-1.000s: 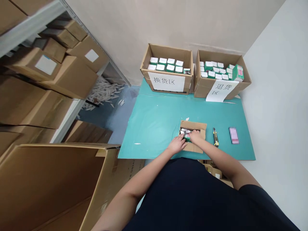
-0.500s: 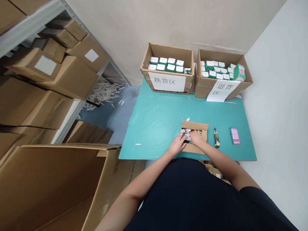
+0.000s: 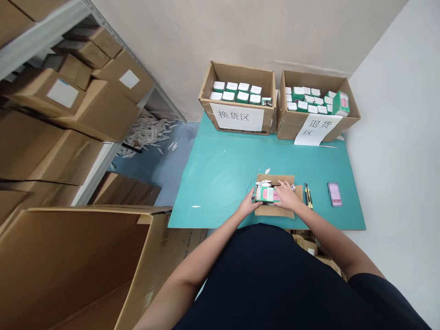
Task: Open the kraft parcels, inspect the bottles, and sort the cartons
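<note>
Holding the green-and-white box (image 3: 268, 194) at its two ends, the left hand (image 3: 246, 205) and right hand (image 3: 287, 197) are clamped on it at the mouth of the small carton (image 3: 273, 211) on the counter (image 3: 220, 183); the flaps (image 3: 279, 178) are already open, the box not yet clear.
</note>
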Demonstrator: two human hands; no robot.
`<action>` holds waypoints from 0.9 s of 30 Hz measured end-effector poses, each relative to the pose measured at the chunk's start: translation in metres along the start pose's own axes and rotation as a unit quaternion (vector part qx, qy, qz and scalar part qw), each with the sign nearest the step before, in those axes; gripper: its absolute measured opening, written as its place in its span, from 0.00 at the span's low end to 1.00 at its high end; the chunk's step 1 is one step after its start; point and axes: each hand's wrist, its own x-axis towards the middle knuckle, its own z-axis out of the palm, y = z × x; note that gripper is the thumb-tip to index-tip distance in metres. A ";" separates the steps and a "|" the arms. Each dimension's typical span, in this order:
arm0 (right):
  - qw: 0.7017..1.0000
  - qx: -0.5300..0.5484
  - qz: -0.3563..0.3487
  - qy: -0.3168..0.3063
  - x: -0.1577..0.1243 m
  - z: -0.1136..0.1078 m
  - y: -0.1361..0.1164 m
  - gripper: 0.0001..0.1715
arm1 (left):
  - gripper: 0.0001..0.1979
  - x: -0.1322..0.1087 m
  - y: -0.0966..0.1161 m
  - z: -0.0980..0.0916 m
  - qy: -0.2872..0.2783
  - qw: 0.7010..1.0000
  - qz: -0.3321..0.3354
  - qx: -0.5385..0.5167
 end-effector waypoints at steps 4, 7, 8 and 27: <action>0.999 0.026 -0.010 0.018 -0.007 0.004 0.003 0.42 | 0.61 0.000 -0.003 -0.003 -0.012 0.999 0.038 -0.031; 0.998 0.057 -0.006 0.030 -0.008 0.005 0.002 0.42 | 0.63 0.001 -0.003 -0.006 -0.018 0.997 0.075 -0.012; 0.997 0.069 -0.001 0.035 -0.008 0.004 0.002 0.43 | 0.63 0.001 -0.002 -0.008 -0.022 0.997 0.076 -0.008; 0.979 0.133 -0.012 0.152 0.026 -0.024 -0.008 0.43 | 0.21 0.022 0.061 -0.020 0.032 0.953 -0.082 0.289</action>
